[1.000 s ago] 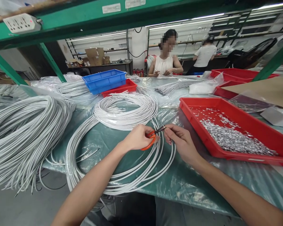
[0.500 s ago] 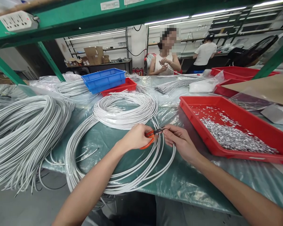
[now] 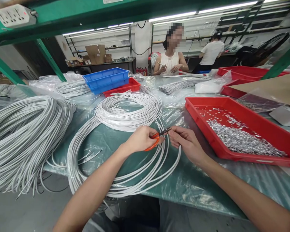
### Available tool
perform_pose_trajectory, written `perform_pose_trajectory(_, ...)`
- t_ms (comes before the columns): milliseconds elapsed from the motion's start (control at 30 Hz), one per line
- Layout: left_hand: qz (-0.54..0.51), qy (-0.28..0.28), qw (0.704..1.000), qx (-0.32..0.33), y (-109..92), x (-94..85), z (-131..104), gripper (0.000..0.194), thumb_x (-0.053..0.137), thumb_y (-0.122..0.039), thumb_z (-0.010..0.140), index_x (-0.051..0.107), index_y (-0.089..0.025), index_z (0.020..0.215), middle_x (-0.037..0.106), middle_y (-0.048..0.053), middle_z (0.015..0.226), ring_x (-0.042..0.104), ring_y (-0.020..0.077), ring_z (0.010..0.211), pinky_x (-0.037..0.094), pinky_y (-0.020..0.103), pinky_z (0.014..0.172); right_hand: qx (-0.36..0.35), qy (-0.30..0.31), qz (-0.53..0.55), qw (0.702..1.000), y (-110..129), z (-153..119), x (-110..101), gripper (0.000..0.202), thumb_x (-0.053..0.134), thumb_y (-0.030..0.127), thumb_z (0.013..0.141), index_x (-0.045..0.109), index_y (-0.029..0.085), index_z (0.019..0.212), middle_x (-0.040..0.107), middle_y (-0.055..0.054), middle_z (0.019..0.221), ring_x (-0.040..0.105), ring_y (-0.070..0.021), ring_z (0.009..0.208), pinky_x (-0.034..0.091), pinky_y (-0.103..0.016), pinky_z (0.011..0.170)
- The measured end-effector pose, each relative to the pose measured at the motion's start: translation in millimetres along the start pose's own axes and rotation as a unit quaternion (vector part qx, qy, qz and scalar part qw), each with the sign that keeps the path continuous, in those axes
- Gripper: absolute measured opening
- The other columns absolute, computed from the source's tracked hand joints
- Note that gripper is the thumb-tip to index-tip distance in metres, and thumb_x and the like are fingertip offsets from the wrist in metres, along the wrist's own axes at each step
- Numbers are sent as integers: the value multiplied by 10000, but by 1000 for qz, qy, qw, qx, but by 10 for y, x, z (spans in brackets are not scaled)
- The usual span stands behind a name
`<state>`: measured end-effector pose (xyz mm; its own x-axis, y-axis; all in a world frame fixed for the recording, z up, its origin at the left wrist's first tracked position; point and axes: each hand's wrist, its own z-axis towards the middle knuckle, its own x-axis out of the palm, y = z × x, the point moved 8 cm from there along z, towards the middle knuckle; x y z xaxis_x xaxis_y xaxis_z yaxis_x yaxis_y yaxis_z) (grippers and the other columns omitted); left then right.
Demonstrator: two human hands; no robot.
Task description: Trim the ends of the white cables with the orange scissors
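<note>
My left hand (image 3: 142,139) is closed around a pair of orange-handled scissors (image 3: 156,139), whose dark, narrow blades point right. The blade tips meet the fingertips of my right hand (image 3: 186,141). That hand pinches the end of a white cable (image 3: 176,161), which curves down from under the fingers; its very tip is hidden. This cable belongs to a loose coil of white cables (image 3: 73,154) on the table beneath my forearms. Just beyond my hands lies a second, tighter coil of white cables (image 3: 128,121).
A red tray (image 3: 207,146) of small shiny metal pieces (image 3: 241,138) stands at right. A large cable bundle (image 3: 26,135) fills the left. Farther back are blue bins (image 3: 106,79) and a person (image 3: 170,62) working across the table. A green shelf beam (image 3: 70,24) crosses overhead.
The view has shifted slightly. Both hands keep the same hold, with the scissors still at the right fingertips. The person across has lowered and parted their hands.
</note>
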<state>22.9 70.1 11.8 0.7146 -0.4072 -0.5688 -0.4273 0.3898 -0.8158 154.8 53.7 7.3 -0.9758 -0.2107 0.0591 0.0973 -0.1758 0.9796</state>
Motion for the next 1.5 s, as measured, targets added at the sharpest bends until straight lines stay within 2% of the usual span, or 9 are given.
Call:
perform_pose_trajectory(233,11,-12,1000,2,15,-31,8,446,617,-462,803,423,-148,553,515,-22,545,412,53,484,212,199,460,-4,10,-33,999,56,44,-17,317,680,463,825,652,176,695,449,23,562,392,-105,517,311,-247,461)
perform_pose_trajectory(433,-14,2,1000,-13,48,-3,13,435,639,-482,789,496,-140,562,572,-4,552,471,64,473,273,183,438,-40,-44,-103,993,152,30,-88,287,715,431,781,650,177,665,534,7,602,440,-113,554,345,-249,502)
perform_pose_trajectory(633,-85,48,994,-51,17,48,-11,409,661,-499,767,593,-132,602,607,16,554,515,82,429,363,182,405,-62,-54,-122,989,181,20,-111,198,724,356,778,681,182,693,582,7,620,484,-121,584,392,-261,567)
perform_pose_trajectory(767,-109,63,990,-64,-11,75,-12,415,679,-494,757,603,-124,586,606,23,546,538,84,416,346,175,382,-70,-79,-108,989,178,5,-152,167,758,328,747,691,182,698,618,-3,660,534,-138,641,423,-267,613)
perform_pose_trajectory(1000,-103,63,989,-85,11,95,-27,440,685,-515,749,593,-124,570,613,25,546,552,85,420,344,176,390,-86,-99,-137,982,159,-12,-176,146,757,293,748,681,180,696,635,-10,672,538,-146,642,411,-286,613)
perform_pose_trajectory(1167,-125,71,986,-90,-37,132,-48,448,674,-522,754,581,-124,574,607,24,543,536,77,401,327,175,384,-133,-137,-194,962,241,-82,-185,141,721,272,787,662,190,689,630,-11,681,515,-149,640,402,-302,625)
perform_pose_trajectory(1267,-131,61,985,-89,-46,125,-46,440,680,-521,749,571,-127,585,610,24,549,525,75,399,332,175,382,-137,-144,-216,956,257,-84,-185,123,711,282,798,684,194,718,647,-23,705,524,-162,662,412,-312,644)
perform_pose_trajectory(1400,-131,32,988,-81,-48,50,-32,439,704,-503,741,527,-135,580,609,13,546,498,60,402,343,170,398,-100,-140,-163,972,192,-22,-223,160,714,348,799,721,188,802,683,-39,753,570,-177,682,441,-312,645)
perform_pose_trajectory(1500,-162,-20,985,-62,-67,-45,-12,431,716,-493,741,536,-129,599,610,10,565,501,56,421,355,172,415,-83,-128,-131,979,162,10,-222,190,725,375,791,730,185,795,686,-32,736,591,-177,694,456,-305,663)
